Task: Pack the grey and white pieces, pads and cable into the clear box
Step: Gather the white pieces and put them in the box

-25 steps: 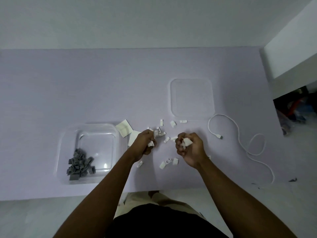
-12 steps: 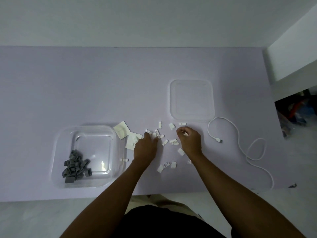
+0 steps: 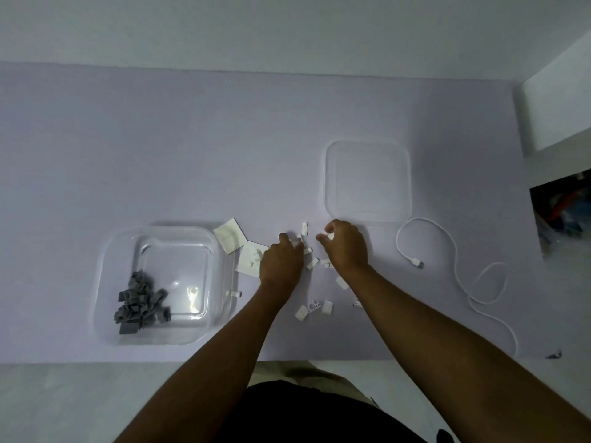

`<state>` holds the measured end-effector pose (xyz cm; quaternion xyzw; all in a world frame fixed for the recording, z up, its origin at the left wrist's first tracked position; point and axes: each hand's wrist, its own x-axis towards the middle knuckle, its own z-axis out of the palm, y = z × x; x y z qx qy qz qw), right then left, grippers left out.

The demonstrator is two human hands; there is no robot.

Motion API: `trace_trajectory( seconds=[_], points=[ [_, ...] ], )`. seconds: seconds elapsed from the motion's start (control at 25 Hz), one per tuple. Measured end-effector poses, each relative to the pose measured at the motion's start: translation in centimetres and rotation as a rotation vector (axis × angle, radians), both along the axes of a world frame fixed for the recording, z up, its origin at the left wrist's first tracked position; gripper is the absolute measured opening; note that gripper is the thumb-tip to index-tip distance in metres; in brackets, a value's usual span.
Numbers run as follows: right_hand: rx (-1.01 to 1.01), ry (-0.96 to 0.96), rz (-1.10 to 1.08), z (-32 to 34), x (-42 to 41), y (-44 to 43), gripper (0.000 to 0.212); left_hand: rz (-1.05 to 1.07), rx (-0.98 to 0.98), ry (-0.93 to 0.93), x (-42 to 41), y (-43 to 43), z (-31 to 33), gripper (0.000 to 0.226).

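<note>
One clear box (image 3: pixel 220 266) on the left, and one clear lid (image 3: pixel 367 180) lying further back to the right. Pads (image 3: pixel 228 239) next: two white squares, touching, just right of the box. One white cable (image 3: pixel 454 251), looped on the right. The grey pieces (image 3: pixel 140 298) form a single heap in the box's near left corner, packed too tightly for an exact count, but well over a dozen. White pieces (image 3: pixel 301 313): about ten loose on the table (image 3: pixel 128 139). One lies at the box's right wall and three cluster nearest the front edge. Two hands are in play, the left hand (image 3: pixel 281 262) and the right hand (image 3: pixel 347 247), and they hide any others.
</note>
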<state>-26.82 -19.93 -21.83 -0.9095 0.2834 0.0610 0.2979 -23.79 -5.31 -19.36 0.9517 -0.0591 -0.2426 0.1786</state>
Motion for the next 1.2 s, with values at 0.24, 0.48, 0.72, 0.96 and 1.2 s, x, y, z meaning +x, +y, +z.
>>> trace_trajectory(
  seconds=[0.24, 0.48, 0.72, 0.96, 1.2],
  points=[
    [0.101, 0.013, -0.038, -0.5, -1.0, -0.2, 0.028, -0.016, -0.069, 0.007, -1.1, 0.6, -0.7, 0.039],
    [0.819, -0.091, -0.395, 2.5, -0.9, 0.1, 0.027, 0.673, -0.78, 0.707, 0.1, 2.1, 1.0, 0.027],
    [1.479, -0.1, -0.564, 5.5, -3.0, 1.4, 0.023, 0.708, -1.21, 1.062, 0.3, 4.6, 2.9, 0.029],
    [1.574, -0.16, -0.711, 6.4, -4.4, 2.6, 0.014, 0.522, -1.382, 1.264, -0.2, 5.8, 4.4, 0.022],
    [1.571, -0.157, -0.66, 7.4, -3.8, 3.0, 0.021, 0.443, -1.353, 1.232, -0.1, 6.1, 5.3, 0.044]
  ],
)
